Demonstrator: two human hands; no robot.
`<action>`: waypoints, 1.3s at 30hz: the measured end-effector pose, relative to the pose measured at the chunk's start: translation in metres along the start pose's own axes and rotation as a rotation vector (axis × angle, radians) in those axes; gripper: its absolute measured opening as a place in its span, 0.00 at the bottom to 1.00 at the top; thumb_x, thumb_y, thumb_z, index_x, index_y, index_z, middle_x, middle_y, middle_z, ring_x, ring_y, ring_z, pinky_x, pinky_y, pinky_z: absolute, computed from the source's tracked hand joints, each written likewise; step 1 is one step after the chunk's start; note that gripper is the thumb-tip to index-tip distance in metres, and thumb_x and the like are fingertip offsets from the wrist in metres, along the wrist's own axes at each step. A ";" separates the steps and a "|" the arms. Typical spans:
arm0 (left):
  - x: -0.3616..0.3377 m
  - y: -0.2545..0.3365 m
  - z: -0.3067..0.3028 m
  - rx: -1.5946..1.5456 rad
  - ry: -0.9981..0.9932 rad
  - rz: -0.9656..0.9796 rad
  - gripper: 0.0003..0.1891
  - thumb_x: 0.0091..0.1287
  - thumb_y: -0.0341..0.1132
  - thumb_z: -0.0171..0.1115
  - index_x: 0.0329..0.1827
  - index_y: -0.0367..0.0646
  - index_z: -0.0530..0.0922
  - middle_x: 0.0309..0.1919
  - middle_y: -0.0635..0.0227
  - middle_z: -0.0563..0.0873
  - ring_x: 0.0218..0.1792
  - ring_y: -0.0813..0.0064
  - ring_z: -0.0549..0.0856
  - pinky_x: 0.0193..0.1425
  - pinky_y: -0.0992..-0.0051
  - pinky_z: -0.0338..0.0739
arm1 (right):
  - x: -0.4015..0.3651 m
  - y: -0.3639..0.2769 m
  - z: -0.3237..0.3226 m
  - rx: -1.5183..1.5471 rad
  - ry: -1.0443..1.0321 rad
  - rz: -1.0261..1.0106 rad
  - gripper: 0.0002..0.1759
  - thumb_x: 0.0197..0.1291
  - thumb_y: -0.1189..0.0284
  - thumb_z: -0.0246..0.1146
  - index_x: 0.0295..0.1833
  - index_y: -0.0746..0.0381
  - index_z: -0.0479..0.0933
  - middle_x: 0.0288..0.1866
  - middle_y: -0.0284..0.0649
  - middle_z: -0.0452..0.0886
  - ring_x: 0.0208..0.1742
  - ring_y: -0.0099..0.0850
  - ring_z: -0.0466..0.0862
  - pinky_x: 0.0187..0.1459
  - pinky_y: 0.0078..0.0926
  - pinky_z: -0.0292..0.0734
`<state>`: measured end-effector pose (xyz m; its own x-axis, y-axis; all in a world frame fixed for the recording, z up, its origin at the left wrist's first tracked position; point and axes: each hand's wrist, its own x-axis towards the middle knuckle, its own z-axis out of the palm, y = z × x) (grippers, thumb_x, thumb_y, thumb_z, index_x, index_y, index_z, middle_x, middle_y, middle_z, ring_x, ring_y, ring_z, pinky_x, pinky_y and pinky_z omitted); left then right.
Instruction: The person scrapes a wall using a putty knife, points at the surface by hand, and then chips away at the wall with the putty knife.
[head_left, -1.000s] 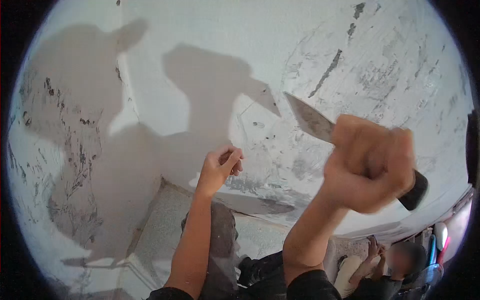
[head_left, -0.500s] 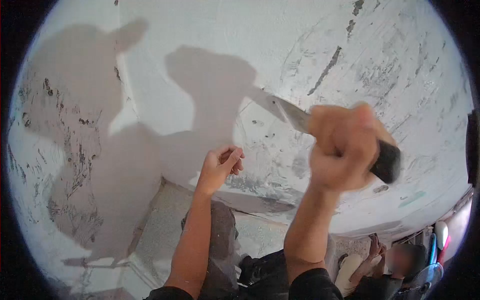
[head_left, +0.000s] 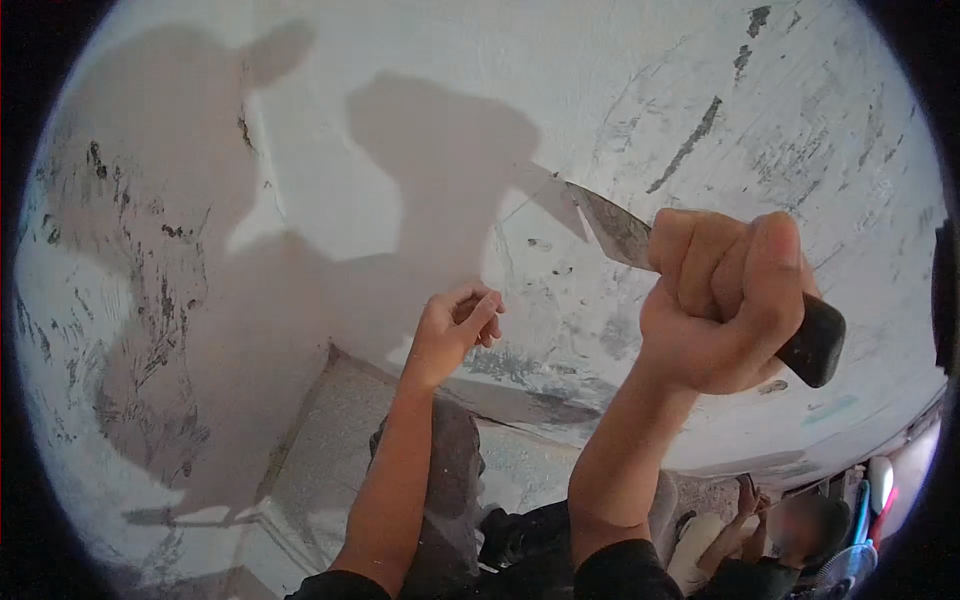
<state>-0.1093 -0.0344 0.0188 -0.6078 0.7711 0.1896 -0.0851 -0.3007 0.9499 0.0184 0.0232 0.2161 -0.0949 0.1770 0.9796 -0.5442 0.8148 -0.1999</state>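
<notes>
My right hand (head_left: 725, 300) is wrapped in a fist around the black handle (head_left: 818, 345) of a scraper. Its metal blade (head_left: 615, 228) sticks out to the left, its slanted front edge right by the white wall (head_left: 560, 90). The blade's shadow meets it at the tip. Lower and to the left, my left hand (head_left: 462, 325) hovers before the wall, fingers loosely curled with the thumb against them and nothing visible in them.
Dark marks and a gouge (head_left: 690, 145) score the wall, which meets another wall in a corner at left. My bent knee (head_left: 450, 470) is below. At lower right a person (head_left: 800, 540) sits near a fan (head_left: 848, 568).
My right hand and the scraper have shifted right and slightly down in view; the blade now shows more sharply. The wall and my left hand also sit a little further right.
</notes>
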 end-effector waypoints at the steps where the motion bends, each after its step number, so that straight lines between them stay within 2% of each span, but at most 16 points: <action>1: 0.000 0.001 0.001 -0.006 -0.018 0.004 0.13 0.73 0.39 0.59 0.35 0.38 0.80 0.21 0.72 0.80 0.22 0.84 0.77 0.29 0.81 0.72 | 0.002 0.000 0.000 -0.061 0.001 0.012 0.22 0.67 0.66 0.44 0.18 0.51 0.52 0.08 0.25 0.49 0.10 0.16 0.44 0.14 0.20 0.42; 8: -0.002 0.001 0.002 -0.006 -0.022 0.014 0.12 0.73 0.39 0.59 0.35 0.39 0.80 0.21 0.73 0.80 0.22 0.84 0.77 0.28 0.81 0.72 | -0.007 0.002 0.007 0.080 0.071 -0.020 0.22 0.69 0.67 0.46 0.19 0.50 0.54 0.10 0.24 0.49 0.11 0.15 0.45 0.14 0.22 0.42; 10: -0.001 -0.001 0.001 -0.001 -0.016 -0.010 0.12 0.73 0.39 0.59 0.36 0.38 0.80 0.21 0.73 0.80 0.23 0.84 0.77 0.28 0.81 0.72 | -0.001 -0.007 0.002 0.011 0.071 -0.033 0.22 0.68 0.68 0.46 0.18 0.49 0.53 0.09 0.24 0.49 0.10 0.16 0.45 0.14 0.21 0.42; 12: -0.002 0.000 0.000 0.007 -0.010 0.009 0.13 0.72 0.40 0.59 0.35 0.38 0.80 0.21 0.72 0.80 0.22 0.84 0.77 0.27 0.81 0.71 | 0.005 -0.011 -0.013 0.333 -0.076 -0.119 0.23 0.68 0.71 0.47 0.18 0.51 0.52 0.10 0.25 0.49 0.11 0.15 0.45 0.14 0.22 0.42; 14: -0.002 -0.003 0.001 0.008 -0.005 0.024 0.14 0.72 0.41 0.59 0.35 0.38 0.80 0.21 0.72 0.81 0.22 0.84 0.78 0.27 0.81 0.70 | 0.003 -0.010 -0.009 0.255 -0.039 -0.089 0.23 0.68 0.71 0.47 0.17 0.51 0.52 0.10 0.25 0.48 0.11 0.15 0.45 0.14 0.22 0.41; 16: 0.001 -0.005 0.000 -0.016 -0.044 0.039 0.13 0.73 0.40 0.59 0.36 0.38 0.80 0.21 0.72 0.80 0.22 0.84 0.77 0.28 0.81 0.72 | -0.001 -0.001 0.006 0.037 0.093 0.082 0.23 0.68 0.66 0.47 0.17 0.49 0.51 0.09 0.24 0.49 0.10 0.15 0.44 0.14 0.21 0.41; 17: 0.002 -0.003 0.001 -0.015 -0.050 0.047 0.13 0.73 0.40 0.59 0.36 0.38 0.80 0.21 0.72 0.80 0.22 0.84 0.77 0.28 0.81 0.72 | 0.001 -0.008 0.005 0.366 0.144 0.107 0.22 0.52 0.88 0.49 0.15 0.57 0.50 0.10 0.30 0.59 0.11 0.20 0.53 0.16 0.22 0.47; 18: -0.001 0.000 0.002 0.010 -0.036 0.026 0.13 0.73 0.40 0.59 0.36 0.38 0.80 0.21 0.72 0.80 0.22 0.84 0.77 0.28 0.81 0.72 | 0.001 -0.008 0.006 0.364 0.147 0.108 0.22 0.52 0.88 0.49 0.15 0.57 0.50 0.10 0.30 0.59 0.11 0.20 0.53 0.16 0.22 0.47; 21: 0.000 0.001 0.000 0.043 -0.008 0.021 0.13 0.72 0.40 0.59 0.36 0.38 0.80 0.21 0.72 0.80 0.22 0.84 0.78 0.28 0.81 0.73 | 0.000 -0.003 0.011 0.111 0.111 0.094 0.20 0.61 0.77 0.46 0.17 0.55 0.52 0.09 0.29 0.55 0.11 0.18 0.49 0.14 0.22 0.45; 24: -0.004 -0.001 0.002 0.032 -0.021 0.020 0.13 0.72 0.40 0.59 0.36 0.38 0.80 0.21 0.72 0.81 0.22 0.84 0.78 0.28 0.81 0.73 | 0.000 -0.003 0.008 -0.167 0.088 0.079 0.22 0.70 0.65 0.42 0.19 0.53 0.53 0.09 0.29 0.51 0.11 0.16 0.44 0.13 0.23 0.42; 26: -0.002 0.000 0.001 0.011 -0.021 0.019 0.13 0.72 0.41 0.59 0.36 0.39 0.80 0.21 0.72 0.81 0.22 0.84 0.78 0.28 0.80 0.73 | 0.004 -0.005 0.007 0.064 0.098 -0.134 0.21 0.69 0.67 0.43 0.19 0.53 0.54 0.09 0.29 0.51 0.11 0.16 0.44 0.13 0.22 0.41; 27: -0.001 0.000 0.000 0.033 -0.019 0.022 0.14 0.72 0.41 0.60 0.35 0.39 0.80 0.21 0.72 0.81 0.22 0.83 0.78 0.28 0.80 0.73 | 0.011 -0.014 -0.008 0.306 -0.094 -0.082 0.21 0.69 0.68 0.44 0.19 0.54 0.55 0.09 0.28 0.51 0.10 0.16 0.46 0.12 0.22 0.43; 28: -0.001 0.001 -0.001 0.054 -0.014 0.024 0.14 0.72 0.42 0.60 0.35 0.39 0.81 0.21 0.72 0.81 0.22 0.83 0.78 0.28 0.80 0.73 | 0.010 -0.013 -0.006 0.311 -0.099 -0.080 0.21 0.69 0.68 0.44 0.19 0.54 0.55 0.09 0.28 0.51 0.10 0.16 0.46 0.12 0.22 0.43; 33: 0.001 -0.004 0.000 -0.029 -0.036 0.026 0.14 0.72 0.42 0.61 0.35 0.39 0.81 0.21 0.72 0.81 0.22 0.84 0.78 0.27 0.81 0.73 | 0.002 -0.002 -0.009 0.357 -0.016 -0.033 0.11 0.63 0.75 0.55 0.29 0.65 0.64 0.12 0.33 0.60 0.11 0.23 0.61 0.14 0.24 0.56; 39: -0.002 -0.005 0.000 0.022 -0.024 0.035 0.14 0.72 0.42 0.60 0.35 0.39 0.81 0.21 0.72 0.81 0.22 0.84 0.78 0.27 0.81 0.72 | 0.000 0.002 -0.002 0.184 0.056 0.136 0.11 0.53 0.78 0.59 0.22 0.62 0.65 0.13 0.33 0.65 0.13 0.19 0.64 0.16 0.23 0.53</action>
<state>-0.1080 -0.0343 0.0141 -0.5908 0.7739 0.2281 -0.0472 -0.3153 0.9478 0.0191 0.0264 0.2155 -0.1344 0.3128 0.9402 -0.6730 0.6676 -0.3183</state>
